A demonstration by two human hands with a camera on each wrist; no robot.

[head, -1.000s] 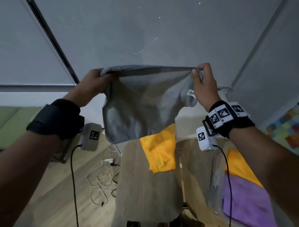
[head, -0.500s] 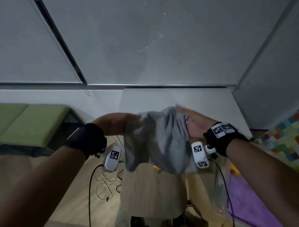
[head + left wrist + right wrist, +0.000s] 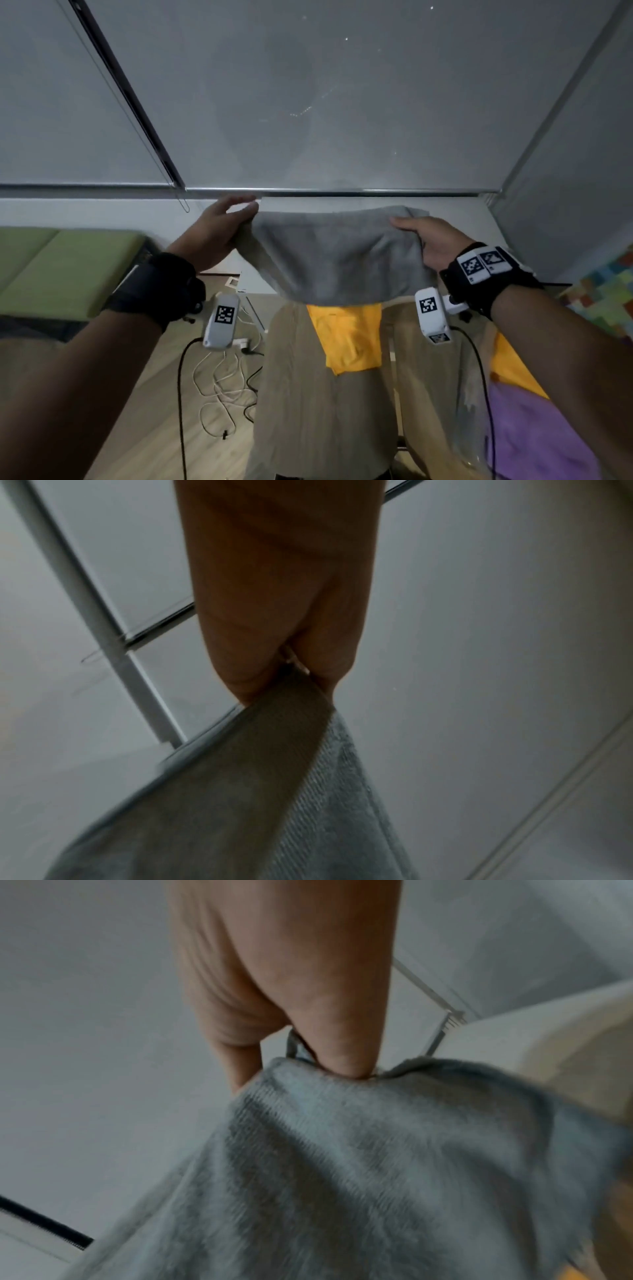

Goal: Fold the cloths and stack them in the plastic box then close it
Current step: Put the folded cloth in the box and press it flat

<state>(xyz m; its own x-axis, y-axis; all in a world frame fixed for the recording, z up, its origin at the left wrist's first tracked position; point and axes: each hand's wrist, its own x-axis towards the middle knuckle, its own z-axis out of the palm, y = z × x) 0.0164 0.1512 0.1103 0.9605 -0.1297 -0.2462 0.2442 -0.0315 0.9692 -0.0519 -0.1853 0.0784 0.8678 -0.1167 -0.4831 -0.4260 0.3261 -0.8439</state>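
Observation:
A grey cloth [image 3: 337, 255] hangs folded in the air between my two hands, above the wooden table [image 3: 308, 394]. My left hand [image 3: 222, 229] pinches its upper left corner [image 3: 291, 696] between thumb and fingers. At the upper right edge my right hand [image 3: 424, 236] grips the grey cloth [image 3: 377, 1137]. An orange cloth [image 3: 349, 334] lies flat on the table below it. At the lower right a purple cloth [image 3: 534, 431] and another orange cloth [image 3: 513, 366] lie in the clear plastic box [image 3: 469, 404].
White and black cables [image 3: 222, 387] lie on the wooden floor left of the table. A green sofa [image 3: 61, 267] stands at the far left. Grey blinds [image 3: 308, 96] fill the wall ahead. Coloured tiles [image 3: 613, 294] show at the right edge.
The hands held the cloth spread high, came together low with it bunched, and now stand apart again with the cloth folded and hanging shorter.

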